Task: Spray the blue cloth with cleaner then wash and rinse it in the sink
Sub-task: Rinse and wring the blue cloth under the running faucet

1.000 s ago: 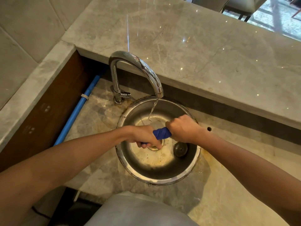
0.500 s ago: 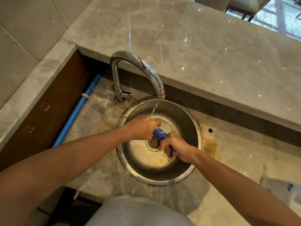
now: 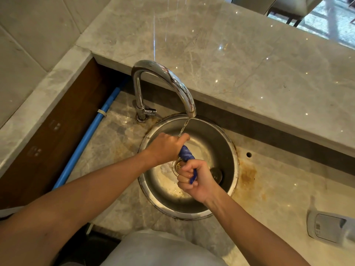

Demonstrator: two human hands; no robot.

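Your left hand (image 3: 166, 148) and right hand (image 3: 196, 179) curl their fingers around the twisted blue cloth (image 3: 186, 153), gripping opposite ends over the round steel sink (image 3: 230, 150).

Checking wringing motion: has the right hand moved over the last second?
Yes. The right hand came toward the person, from level with the round steel sink's brass drain to nearer its front rim.

— Where are you standing?

— At a bar or kitchenette counter, by the look of it. You've a small round steel sink (image 3: 189, 208) set in a marble worktop (image 3: 278, 189), with a chrome tap (image 3: 163, 77) running.

— Anything else?

— A raised marble ledge (image 3: 249, 64) behind the sink, tiled wall (image 3: 28, 45) on your left, and what may be chairs (image 3: 288, 6) beyond the ledge, though they're barely in view.
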